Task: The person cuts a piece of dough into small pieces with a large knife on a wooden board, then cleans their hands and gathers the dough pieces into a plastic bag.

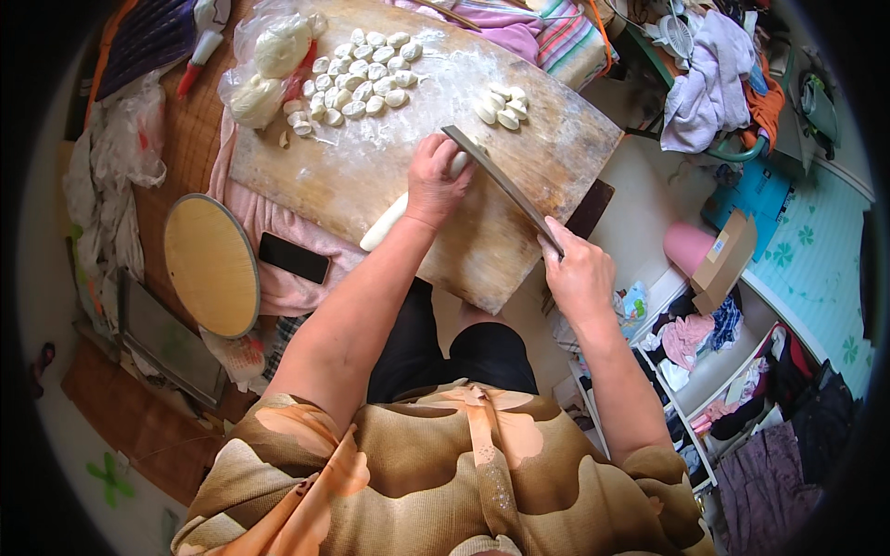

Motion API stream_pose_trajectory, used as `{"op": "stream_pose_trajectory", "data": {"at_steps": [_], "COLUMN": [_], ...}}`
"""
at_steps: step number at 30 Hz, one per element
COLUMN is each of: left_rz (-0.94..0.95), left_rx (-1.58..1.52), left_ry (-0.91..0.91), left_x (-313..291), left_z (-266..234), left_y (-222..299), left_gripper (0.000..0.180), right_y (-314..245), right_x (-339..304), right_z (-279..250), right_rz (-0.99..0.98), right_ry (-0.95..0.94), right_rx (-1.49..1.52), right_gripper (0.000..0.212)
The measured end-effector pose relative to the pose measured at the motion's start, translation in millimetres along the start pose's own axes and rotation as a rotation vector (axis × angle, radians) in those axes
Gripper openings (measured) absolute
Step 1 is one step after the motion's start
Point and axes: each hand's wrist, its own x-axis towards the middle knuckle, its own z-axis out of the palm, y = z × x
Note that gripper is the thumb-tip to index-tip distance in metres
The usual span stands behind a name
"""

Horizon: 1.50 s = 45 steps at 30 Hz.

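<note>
1. The dough roll [383, 224], long and white, lies on the floured wooden board [565, 107]. It runs under the left hand [438, 181], and a bit of it shows again beside the knife.
2. The left hand's fingers are curled together and clamped on the roll, close to the blade; the fingertips themselves are partly hidden.
3. The right hand [579, 278] has its fingers wrapped tightly round the handle of the knife [505, 188]. The blade stands on edge, spine up, slanting away and to the left across the roll's line. Whether its edge is touching the dough cannot be told from here.
4. Cut dough pieces [362, 90] sit in a large group at the far left of the board, and a smaller cluster [509, 119] lies beyond the knife, to the right.
5. The step in hand looks like slicing the roll into small, even pieces; a good length seems left to cut.
6. The next move probably calls for a straight downward press of the blade, with the left fingers tucked clear of it, then sliding them back along the roll by one piece's width, without squashing the soft dough.
</note>
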Motion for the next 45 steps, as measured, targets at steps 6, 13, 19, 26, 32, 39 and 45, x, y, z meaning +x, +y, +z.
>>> {"op": "stream_pose_trajectory", "data": {"at_steps": [6, 13, 19, 26, 32, 39, 45], "left_rz": [0.058, 0.119, 0.018, -0.003, -0.047, -0.018, -0.096], "left_rx": [0.029, 0.07, 0.075, 0.097, 0.047, 0.015, 0.081], "left_ry": [0.007, -0.024, -0.07, -0.01, -0.036, -0.023, -0.035], "left_x": [2, 1, 2, 2, 3, 5, 4], "left_z": [-4, 0, -12, -16, -22, -20, -25], "left_y": [6, 7, 8, -8, -14, -18, -22], "left_gripper": [0.027, 0.029, 0.029, 0.023, 0.03, 0.028, 0.024], "right_y": [0, 1, 5, -6, -5, -9, -16], "right_x": [-1, 5, 15, -4, -7, 7, 37], "right_z": [-1, 1, 27, 7, 11, 5, 23], "right_rz": [0.006, 0.129, 0.111, 0.027, 0.016, 0.068, 0.082], "right_ry": [-0.022, -0.121, 0.009, 0.007, -0.036, -0.133, -0.141], "right_rx": [-0.023, -0.091, 0.034, 0.046, -0.03, -0.061, -0.097], "right_gripper": [0.037, 0.033, 0.024, 0.029, 0.038, 0.036, 0.026]}}
